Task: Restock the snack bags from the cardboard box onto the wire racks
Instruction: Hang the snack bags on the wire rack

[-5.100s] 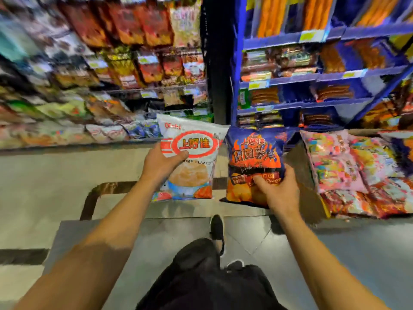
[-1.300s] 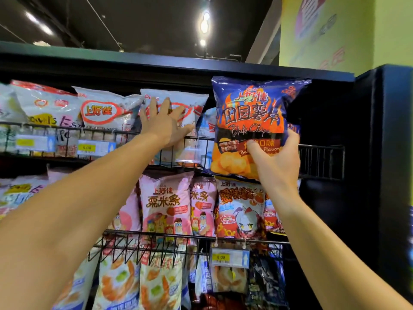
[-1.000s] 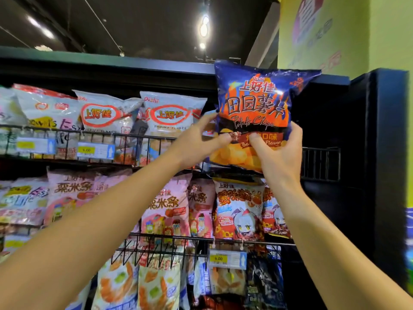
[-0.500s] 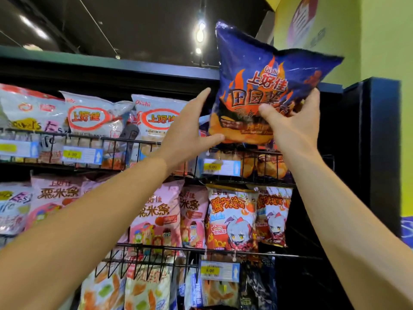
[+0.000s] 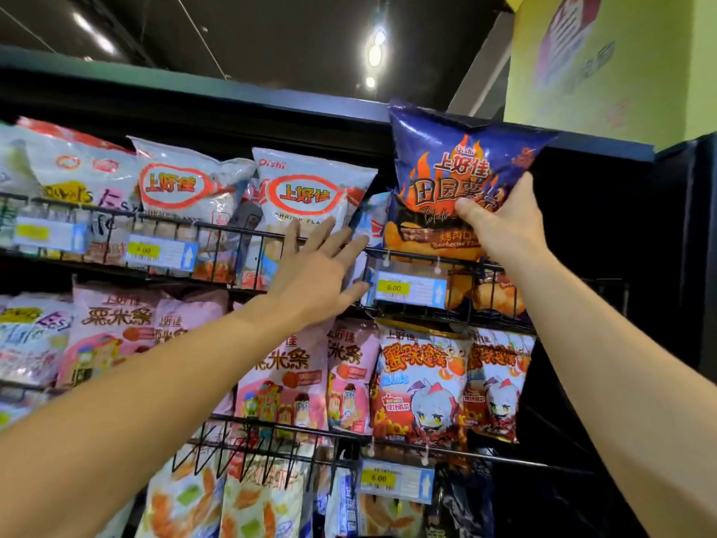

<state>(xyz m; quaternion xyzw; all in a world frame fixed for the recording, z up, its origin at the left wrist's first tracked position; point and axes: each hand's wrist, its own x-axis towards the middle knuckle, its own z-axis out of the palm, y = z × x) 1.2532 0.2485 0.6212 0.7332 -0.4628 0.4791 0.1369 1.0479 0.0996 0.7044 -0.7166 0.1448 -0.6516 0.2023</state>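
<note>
Gripping blue chip bag, right hand at top wire rack.

— Finish of the blue chip bag, upper right of the frame?
— Glossy plastic film, creased, catching light. White bags left of it: same shiny film.
— The wire rack?
— Thin black metal rods; price tag looks paper under clear plastic

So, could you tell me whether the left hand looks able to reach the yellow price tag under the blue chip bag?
Probably yes: the open left hand hovers right beside the yellow price tag, with nothing between them.
</note>
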